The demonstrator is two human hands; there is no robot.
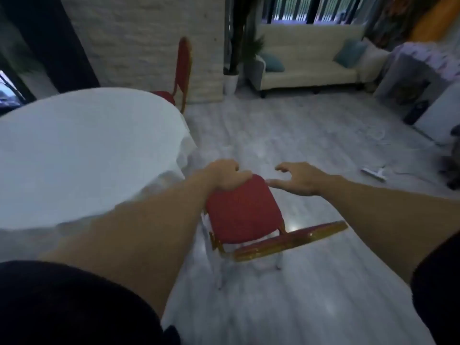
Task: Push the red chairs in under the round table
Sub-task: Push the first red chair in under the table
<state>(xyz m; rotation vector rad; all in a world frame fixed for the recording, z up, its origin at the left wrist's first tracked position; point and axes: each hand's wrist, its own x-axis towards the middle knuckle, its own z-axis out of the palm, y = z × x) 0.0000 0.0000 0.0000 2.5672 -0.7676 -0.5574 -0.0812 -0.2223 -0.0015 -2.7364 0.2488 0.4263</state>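
Note:
A red chair (245,211) with a gold frame stands on the floor just right of the round table (82,155), which wears a white cloth. I see the chair from above, its backrest nearest me and its seat pointing away. My left hand (225,175) grips the far left edge of the seat. My right hand (297,179) hovers open beside the seat's far right corner, thumb close to it. A second red chair (180,70) stands at the table's far side, its seat partly tucked under the cloth.
A cream sofa (308,63) with blue cushions stands at the far wall beside a potted plant (232,78). White appliances (428,100) line the right side. A small white tool (374,174) lies on the grey floor at right.

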